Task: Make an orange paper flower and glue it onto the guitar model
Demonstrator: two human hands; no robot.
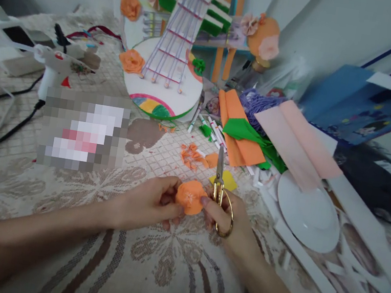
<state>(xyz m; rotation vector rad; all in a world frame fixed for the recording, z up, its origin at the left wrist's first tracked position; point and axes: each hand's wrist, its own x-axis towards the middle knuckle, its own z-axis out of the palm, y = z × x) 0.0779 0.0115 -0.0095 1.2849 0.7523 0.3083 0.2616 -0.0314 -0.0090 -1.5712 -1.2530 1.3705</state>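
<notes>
- From the head view, I see both bare hands meeting low over the patterned cloth of the surface (143,289), with an orange paper round (190,199) held up between them
- The left hand (152,204) pinches the left edge of this round, its thumb in front and its fingers bent behind
- The right hand (230,221) closes on the opposite edge, thumb tip on the paper, and also carries a pair of scissors (218,184), gold handles against the hand and blades pointing away from the person
- The round faces up, creased and pale at its middle
- Just beyond the hands lie torn orange scraps (191,156) and, beside the scissors, a yellow square (227,180)
- Farther right, I notice folded orange paper (244,152) with green paper (242,130) across it, a pink sheet (297,148) and a white plate (305,213)
- At the back stands a white guitar model (174,59) strung with purple cord; a white glue gun (49,74) is off to the left
</notes>
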